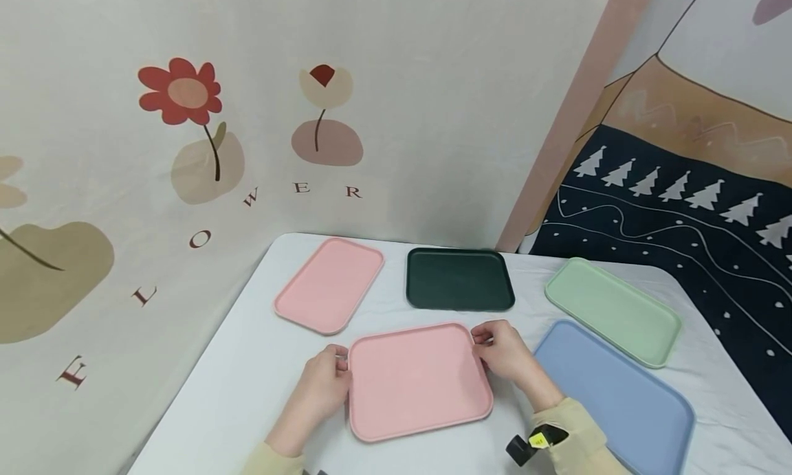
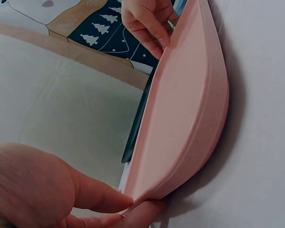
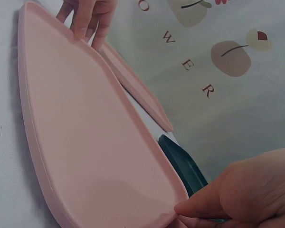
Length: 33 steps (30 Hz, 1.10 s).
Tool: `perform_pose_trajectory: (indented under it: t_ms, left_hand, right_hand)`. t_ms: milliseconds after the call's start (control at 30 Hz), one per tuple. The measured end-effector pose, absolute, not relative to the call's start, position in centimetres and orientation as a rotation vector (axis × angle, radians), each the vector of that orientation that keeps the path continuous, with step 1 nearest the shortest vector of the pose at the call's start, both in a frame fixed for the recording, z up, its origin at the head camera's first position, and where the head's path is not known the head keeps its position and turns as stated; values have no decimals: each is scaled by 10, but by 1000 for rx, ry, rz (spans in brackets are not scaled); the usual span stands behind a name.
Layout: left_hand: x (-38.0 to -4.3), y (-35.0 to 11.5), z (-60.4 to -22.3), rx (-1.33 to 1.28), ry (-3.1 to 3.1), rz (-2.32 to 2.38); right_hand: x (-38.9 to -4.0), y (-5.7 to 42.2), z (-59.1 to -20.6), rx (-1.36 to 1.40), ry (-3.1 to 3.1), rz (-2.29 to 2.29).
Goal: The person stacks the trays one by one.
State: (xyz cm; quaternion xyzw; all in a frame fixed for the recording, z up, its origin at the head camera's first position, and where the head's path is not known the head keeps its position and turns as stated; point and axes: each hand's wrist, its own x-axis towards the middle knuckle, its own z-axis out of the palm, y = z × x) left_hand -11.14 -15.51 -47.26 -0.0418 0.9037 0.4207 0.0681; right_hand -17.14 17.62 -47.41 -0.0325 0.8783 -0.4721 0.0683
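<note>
From where I stand: pink tray (image 1: pixel 421 382) is face up over the middle of the white table (image 1: pixel 241 379), well in from the left edge. Left hand (image 1: pixel 323 385) pinches its left rim, thumb above and a finger beneath; right hand (image 1: pixel 504 351) pinches its right rim, near the tray's far corner. Step in hand, in my judgement: a two-handed lift or placing; one instant does not settle which. Next move calls for both sides to travel together, tray level, clear of the dark green tray (image 1: pixel 460 279) at the far edge and the blue tray (image 1: pixel 619 392) toward the right edge. Second pink tray (image 1: pixel 330 284) lies by the far left corner, light green tray (image 1: pixel 612 311) toward the far right corner. Not made out: whether the held tray's underside touches the surface; the right hand's lower fingers, partly behind the rim. Table's near edge and blue tray's near end are cut off.
</note>
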Motion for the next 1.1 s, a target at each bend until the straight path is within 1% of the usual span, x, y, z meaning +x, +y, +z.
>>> perform_pose_trajectory:
  t_ms: [400,733,1100]
  left_hand:
    - [-113,-156,-468,-129,2706,1275]
    - [-122,-156,-460,-107,2763,1251]
    - [-130,-149,-445,-61,2755,1274]
  right_hand:
    - [-171,177,-472,-81,2620,-1435]
    - [-169,185,-460,-108,2604,-1482]
    - [-162,194,-450,-25,2504,-1608]
